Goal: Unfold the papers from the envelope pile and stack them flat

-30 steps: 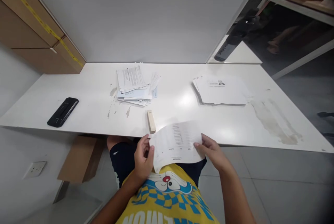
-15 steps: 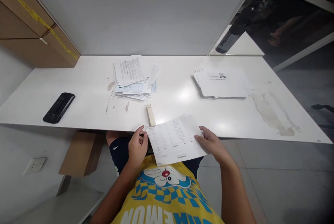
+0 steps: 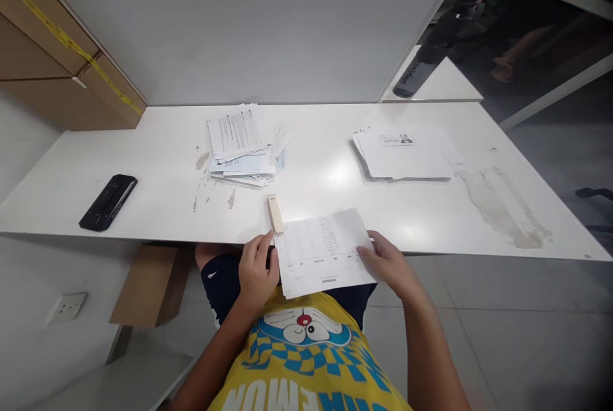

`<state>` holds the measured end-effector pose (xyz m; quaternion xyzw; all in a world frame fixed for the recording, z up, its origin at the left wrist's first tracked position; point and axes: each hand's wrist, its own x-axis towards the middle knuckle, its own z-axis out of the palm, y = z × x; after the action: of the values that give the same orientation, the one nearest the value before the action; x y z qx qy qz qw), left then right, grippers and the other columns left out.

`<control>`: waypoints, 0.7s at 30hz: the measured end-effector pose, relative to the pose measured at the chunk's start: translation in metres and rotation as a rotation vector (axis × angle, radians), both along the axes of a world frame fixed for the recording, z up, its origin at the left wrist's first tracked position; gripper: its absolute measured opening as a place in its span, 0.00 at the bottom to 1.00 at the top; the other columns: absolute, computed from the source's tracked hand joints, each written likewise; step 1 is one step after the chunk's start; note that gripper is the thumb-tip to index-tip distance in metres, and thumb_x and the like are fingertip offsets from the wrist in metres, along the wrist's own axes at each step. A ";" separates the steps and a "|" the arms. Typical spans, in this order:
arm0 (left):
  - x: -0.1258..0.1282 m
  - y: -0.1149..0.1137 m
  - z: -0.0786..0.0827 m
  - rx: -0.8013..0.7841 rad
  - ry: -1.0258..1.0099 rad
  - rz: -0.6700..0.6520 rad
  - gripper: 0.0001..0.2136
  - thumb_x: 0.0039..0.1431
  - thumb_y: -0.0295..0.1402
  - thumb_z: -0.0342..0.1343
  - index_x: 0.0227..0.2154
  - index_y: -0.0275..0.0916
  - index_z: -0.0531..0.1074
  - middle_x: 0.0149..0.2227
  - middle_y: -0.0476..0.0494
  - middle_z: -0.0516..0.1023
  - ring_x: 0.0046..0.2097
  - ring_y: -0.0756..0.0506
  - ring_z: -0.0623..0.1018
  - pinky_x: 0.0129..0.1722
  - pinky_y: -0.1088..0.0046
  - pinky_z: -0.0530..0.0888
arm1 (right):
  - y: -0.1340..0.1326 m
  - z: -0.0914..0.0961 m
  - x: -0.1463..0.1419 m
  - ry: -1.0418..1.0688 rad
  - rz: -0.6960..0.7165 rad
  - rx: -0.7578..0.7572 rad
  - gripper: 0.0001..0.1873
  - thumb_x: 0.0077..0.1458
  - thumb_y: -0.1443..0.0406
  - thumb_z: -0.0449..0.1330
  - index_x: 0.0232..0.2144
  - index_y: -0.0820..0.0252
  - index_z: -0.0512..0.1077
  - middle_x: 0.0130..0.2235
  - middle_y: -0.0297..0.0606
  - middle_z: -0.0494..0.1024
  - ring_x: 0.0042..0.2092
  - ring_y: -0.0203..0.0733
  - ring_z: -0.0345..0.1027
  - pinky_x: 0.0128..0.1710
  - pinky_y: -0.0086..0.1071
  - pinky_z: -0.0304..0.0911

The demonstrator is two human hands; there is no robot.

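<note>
My right hand [image 3: 383, 264] pinches the right edge of a few printed sheets [image 3: 323, 258], thumb on top. The sheets lie tilted over the table's front edge, their lower part above my lap. My left hand [image 3: 258, 265] is by their left edge, thumb and index finger apart. Its fingertips reach the near end of a slim cream stapler [image 3: 275, 213]; whether they touch it I cannot tell. The stapler lies on the table just beyond the sheets' upper left corner.
A loose pile of papers [image 3: 242, 159] lies at the back left of the white table [image 3: 316, 187], a neater paper stack [image 3: 407, 156] at the back right. A black device [image 3: 108, 202] is far left. Cardboard boxes [image 3: 105, 98] stand in the left corner; a dark bottle [image 3: 416, 73] is back right.
My left hand has come off the sheets' left edge, its fingers stretching forward to the stapler's near end. The sheets have shifted slightly, still in my right hand.
</note>
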<state>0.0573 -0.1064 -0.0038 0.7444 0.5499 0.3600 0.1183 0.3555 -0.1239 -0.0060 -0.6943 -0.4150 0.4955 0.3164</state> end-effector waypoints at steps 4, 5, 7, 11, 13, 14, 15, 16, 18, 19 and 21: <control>0.000 0.011 -0.010 0.027 0.073 -0.202 0.22 0.64 0.29 0.49 0.61 0.43 0.64 0.60 0.40 0.71 0.66 0.36 0.63 0.61 0.52 0.65 | 0.003 0.002 -0.001 0.028 0.009 -0.001 0.23 0.50 0.55 0.59 0.48 0.56 0.68 0.41 0.39 0.79 0.43 0.49 0.74 0.40 0.38 0.70; 0.001 0.014 -0.014 0.034 0.063 -0.218 0.22 0.64 0.28 0.48 0.61 0.43 0.65 0.59 0.41 0.72 0.66 0.37 0.63 0.61 0.52 0.66 | 0.004 0.002 0.000 0.021 0.010 -0.001 0.22 0.51 0.55 0.59 0.48 0.56 0.69 0.41 0.39 0.79 0.43 0.48 0.75 0.40 0.38 0.70; 0.001 0.017 -0.022 0.043 0.017 -0.216 0.21 0.64 0.27 0.47 0.59 0.44 0.68 0.57 0.41 0.74 0.65 0.38 0.66 0.59 0.53 0.67 | 0.004 0.000 0.001 0.015 0.018 0.002 0.22 0.51 0.55 0.59 0.48 0.56 0.69 0.40 0.39 0.79 0.42 0.48 0.75 0.39 0.38 0.70; 0.001 0.019 -0.024 0.035 -0.030 -0.160 0.21 0.63 0.26 0.45 0.55 0.46 0.72 0.55 0.42 0.76 0.64 0.38 0.67 0.60 0.50 0.66 | 0.009 0.004 -0.003 0.056 0.017 0.038 0.21 0.51 0.56 0.59 0.47 0.56 0.70 0.39 0.38 0.80 0.42 0.49 0.74 0.39 0.38 0.69; 0.000 0.019 -0.014 0.043 -0.022 -0.164 0.21 0.63 0.25 0.45 0.54 0.46 0.72 0.53 0.42 0.77 0.65 0.37 0.66 0.61 0.48 0.64 | 0.013 0.013 -0.010 0.051 0.012 0.080 0.19 0.50 0.56 0.58 0.45 0.55 0.71 0.38 0.37 0.79 0.42 0.49 0.74 0.39 0.37 0.69; -0.001 0.020 -0.008 0.048 -0.019 -0.174 0.21 0.63 0.25 0.45 0.54 0.46 0.73 0.53 0.42 0.78 0.65 0.37 0.65 0.62 0.47 0.62 | 0.016 0.018 -0.014 0.031 0.014 0.103 0.18 0.50 0.57 0.57 0.43 0.55 0.71 0.37 0.37 0.79 0.41 0.48 0.73 0.39 0.37 0.68; -0.001 0.021 -0.002 0.054 -0.019 -0.188 0.20 0.63 0.25 0.46 0.54 0.46 0.73 0.53 0.42 0.78 0.66 0.36 0.63 0.63 0.45 0.61 | 0.018 0.022 -0.016 0.001 0.020 0.126 0.17 0.50 0.57 0.56 0.41 0.55 0.72 0.37 0.37 0.79 0.40 0.48 0.73 0.39 0.37 0.67; -0.002 0.021 0.004 0.061 -0.021 -0.204 0.20 0.62 0.25 0.47 0.55 0.46 0.72 0.53 0.41 0.77 0.66 0.36 0.62 0.64 0.45 0.59 | 0.021 0.025 -0.015 -0.036 0.031 0.148 0.15 0.50 0.57 0.56 0.39 0.55 0.72 0.36 0.36 0.79 0.39 0.47 0.72 0.38 0.36 0.67; -0.004 0.025 0.012 0.084 -0.020 -0.239 0.20 0.62 0.26 0.49 0.55 0.46 0.72 0.53 0.41 0.77 0.67 0.36 0.60 0.65 0.43 0.56 | 0.030 0.026 -0.002 -0.137 0.032 0.185 0.13 0.51 0.58 0.54 0.36 0.55 0.71 0.34 0.36 0.78 0.38 0.47 0.71 0.38 0.36 0.66; -0.006 0.028 0.014 0.105 -0.018 -0.244 0.19 0.62 0.27 0.49 0.54 0.46 0.73 0.53 0.41 0.78 0.67 0.36 0.60 0.66 0.43 0.54 | 0.035 0.025 0.011 -0.201 0.013 0.199 0.12 0.51 0.58 0.54 0.36 0.56 0.71 0.34 0.36 0.78 0.38 0.47 0.70 0.38 0.36 0.65; -0.012 0.039 0.015 0.154 -0.023 -0.185 0.18 0.64 0.29 0.48 0.54 0.46 0.73 0.52 0.41 0.78 0.67 0.37 0.61 0.67 0.44 0.50 | 0.050 0.023 0.048 -0.349 -0.066 0.227 0.13 0.50 0.58 0.55 0.37 0.56 0.70 0.33 0.38 0.77 0.39 0.49 0.69 0.38 0.37 0.65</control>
<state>0.0451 -0.0675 0.0109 0.7947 0.4481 0.3971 0.0998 0.4035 -0.0735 0.0169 -0.7428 -0.4936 0.3070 0.3322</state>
